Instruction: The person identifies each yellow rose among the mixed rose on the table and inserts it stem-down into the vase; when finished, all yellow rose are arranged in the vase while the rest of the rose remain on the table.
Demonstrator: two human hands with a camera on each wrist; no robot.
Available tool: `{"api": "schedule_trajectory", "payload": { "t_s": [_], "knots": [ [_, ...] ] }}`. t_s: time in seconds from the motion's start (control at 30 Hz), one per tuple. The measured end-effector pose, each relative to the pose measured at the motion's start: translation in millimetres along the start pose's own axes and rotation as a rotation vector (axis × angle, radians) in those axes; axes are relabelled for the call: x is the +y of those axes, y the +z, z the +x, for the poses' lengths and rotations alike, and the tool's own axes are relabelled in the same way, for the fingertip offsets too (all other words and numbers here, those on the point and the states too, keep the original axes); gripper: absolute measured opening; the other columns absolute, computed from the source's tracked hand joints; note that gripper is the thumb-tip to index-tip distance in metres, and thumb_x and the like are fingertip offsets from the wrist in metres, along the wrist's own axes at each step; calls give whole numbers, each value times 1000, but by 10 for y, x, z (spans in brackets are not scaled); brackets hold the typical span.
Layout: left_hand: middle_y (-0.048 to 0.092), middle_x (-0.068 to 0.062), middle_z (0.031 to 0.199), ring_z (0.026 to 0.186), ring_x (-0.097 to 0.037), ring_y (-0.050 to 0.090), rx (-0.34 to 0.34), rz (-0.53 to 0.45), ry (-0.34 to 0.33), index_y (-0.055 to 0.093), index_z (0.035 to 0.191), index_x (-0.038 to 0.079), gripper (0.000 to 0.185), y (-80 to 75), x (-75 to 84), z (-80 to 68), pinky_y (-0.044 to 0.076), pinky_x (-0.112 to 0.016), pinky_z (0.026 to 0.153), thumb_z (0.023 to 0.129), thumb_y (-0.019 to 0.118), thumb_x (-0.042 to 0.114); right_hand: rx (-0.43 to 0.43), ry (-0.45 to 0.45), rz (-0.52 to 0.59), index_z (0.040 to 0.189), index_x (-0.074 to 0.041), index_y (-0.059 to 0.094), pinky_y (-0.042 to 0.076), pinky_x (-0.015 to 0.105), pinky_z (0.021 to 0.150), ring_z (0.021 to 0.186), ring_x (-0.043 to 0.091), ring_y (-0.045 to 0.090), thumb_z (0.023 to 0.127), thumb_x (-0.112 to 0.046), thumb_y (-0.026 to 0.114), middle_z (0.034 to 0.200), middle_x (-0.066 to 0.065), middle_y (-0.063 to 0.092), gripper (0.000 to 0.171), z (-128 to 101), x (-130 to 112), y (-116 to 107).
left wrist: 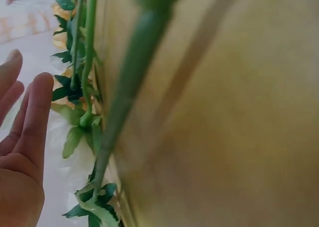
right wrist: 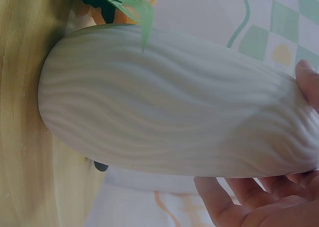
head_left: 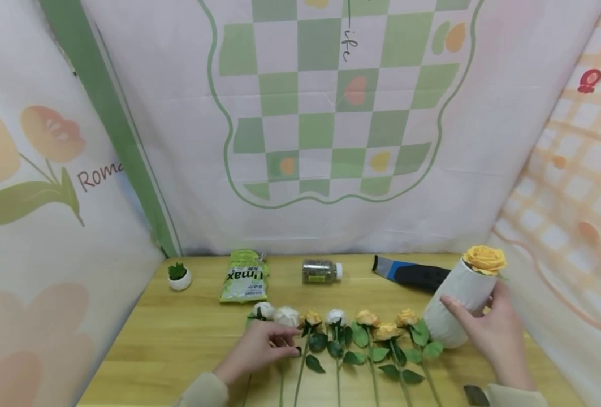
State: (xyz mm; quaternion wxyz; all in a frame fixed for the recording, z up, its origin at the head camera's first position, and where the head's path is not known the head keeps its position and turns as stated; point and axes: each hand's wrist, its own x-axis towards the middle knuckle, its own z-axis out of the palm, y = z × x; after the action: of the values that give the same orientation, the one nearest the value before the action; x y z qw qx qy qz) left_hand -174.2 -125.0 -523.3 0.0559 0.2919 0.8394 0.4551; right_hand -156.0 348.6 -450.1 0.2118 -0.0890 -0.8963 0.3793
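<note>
The right hand [head_left: 493,330] is wrapping its grip around a white vase [head_left: 458,310], tilting on the bench [head_left: 178,333] with a yellow rose [head_left: 485,259] in its mouth. The left hand [head_left: 262,346], fingers relaxed and holding nothing, is touching the white roses [head_left: 276,314] at the left end of the row.

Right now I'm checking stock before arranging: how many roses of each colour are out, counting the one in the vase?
White roses: 3, lying in the row on the table
Yellow-orange roses: 5, four in the row and one in the white vase that the right hand holds
Total: 8 roses
</note>
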Motion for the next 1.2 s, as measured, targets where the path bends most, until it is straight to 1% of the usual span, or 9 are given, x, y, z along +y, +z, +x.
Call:
{"api": "schedule_trajectory", "payload": {
  "t_s": [0.1,0.27,0.5,0.6,0.73,0.8,0.97,1.03,1.2],
  "knots": [
    [75,16,95,81,0,69,-17,-7,-24,79,129,9,40,36,-24,-20,61,-21,75,93,87,24,-1,4,-1,164,6,25,46,81,97,128,69,49,92,-45,87,146,48,46,107,1,-8,-4],
    [76,17,94,80,0,70,-31,-15,-36,80,128,12,40,65,-26,-31,61,-21,73,92,88,26,-7,15,3,164,5,24,45,82,98,129,69,48,93,-45,87,147,48,45,108,7,-9,-7],
    [74,19,87,71,-4,70,-86,1,-78,79,131,19,42,68,-17,-12,61,-23,62,91,89,23,-4,-14,26,164,5,25,50,79,93,125,69,51,92,-45,87,146,48,47,107,23,13,-5],
    [75,19,85,70,-4,70,-116,1,-99,79,132,20,43,73,-13,-20,61,-24,61,91,89,21,-5,-23,24,163,5,25,52,79,91,124,69,51,92,-45,87,145,47,48,106,18,33,-2],
    [75,19,86,72,-3,70,-146,0,-120,80,131,21,41,79,-6,-28,61,-23,63,91,89,22,-10,-15,19,163,5,25,50,80,92,126,69,51,93,-45,87,146,47,47,107,5,37,0],
    [75,19,87,73,-2,70,-157,3,-116,80,130,19,40,82,8,-17,61,-23,65,91,89,21,-10,-13,17,164,6,25,49,80,93,126,69,50,93,-45,87,146,47,46,107,6,24,-2],
    [75,19,87,76,0,70,-187,-15,-77,81,128,18,38,134,43,8,61,-21,68,91,89,18,-5,-13,15,163,6,25,47,81,95,127,68,50,93,-45,87,147,47,46,107,15,10,-9],
    [75,19,87,76,0,70,-203,-20,-66,81,128,19,38,171,45,16,61,-21,68,91,88,18,-1,-12,16,163,7,26,46,81,97,128,68,49,92,-44,87,147,47,46,106,21,15,-7],
    [73,23,89,77,3,68,-239,33,-57,80,129,26,39,245,55,20,60,-19,70,91,88,20,-1,-10,8,163,7,25,44,82,98,129,69,48,92,-44,88,148,48,45,108,12,17,-7]
  ]
}}
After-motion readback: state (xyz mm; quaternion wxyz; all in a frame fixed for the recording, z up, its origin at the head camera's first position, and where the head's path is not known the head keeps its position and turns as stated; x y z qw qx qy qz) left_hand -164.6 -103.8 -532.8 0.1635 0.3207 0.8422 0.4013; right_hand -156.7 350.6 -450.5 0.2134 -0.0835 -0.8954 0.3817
